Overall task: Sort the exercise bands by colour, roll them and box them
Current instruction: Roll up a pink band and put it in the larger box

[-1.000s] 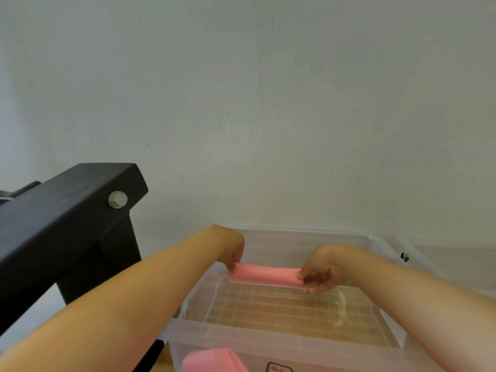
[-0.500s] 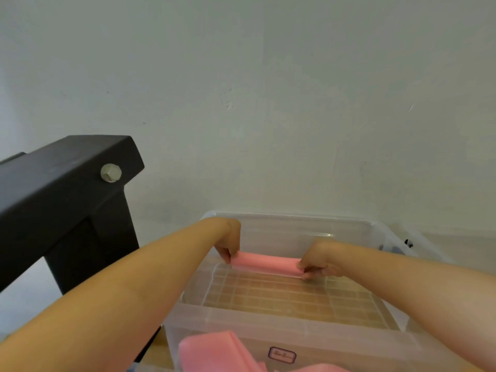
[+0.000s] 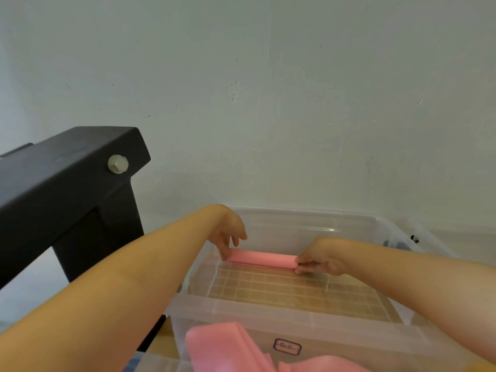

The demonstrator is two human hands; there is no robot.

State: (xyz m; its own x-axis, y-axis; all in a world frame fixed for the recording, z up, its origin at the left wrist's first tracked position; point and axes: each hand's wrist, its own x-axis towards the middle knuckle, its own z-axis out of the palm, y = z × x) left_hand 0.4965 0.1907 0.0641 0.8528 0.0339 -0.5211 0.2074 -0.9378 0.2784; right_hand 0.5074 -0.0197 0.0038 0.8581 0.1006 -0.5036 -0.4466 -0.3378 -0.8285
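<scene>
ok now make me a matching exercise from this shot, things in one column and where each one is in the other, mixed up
Things:
1 rolled pink band
2 loose pink bands
3 black frame
4 clear box

Places:
a left of the box, with a bolt in it
b inside the box near its far side, pinched at its ends by the left hand and the right hand
c outside the box, in front of its near side
d against the white wall, with a label on its near side

Pairs: 1-b, 2-c, 3-a, 4-d
</scene>
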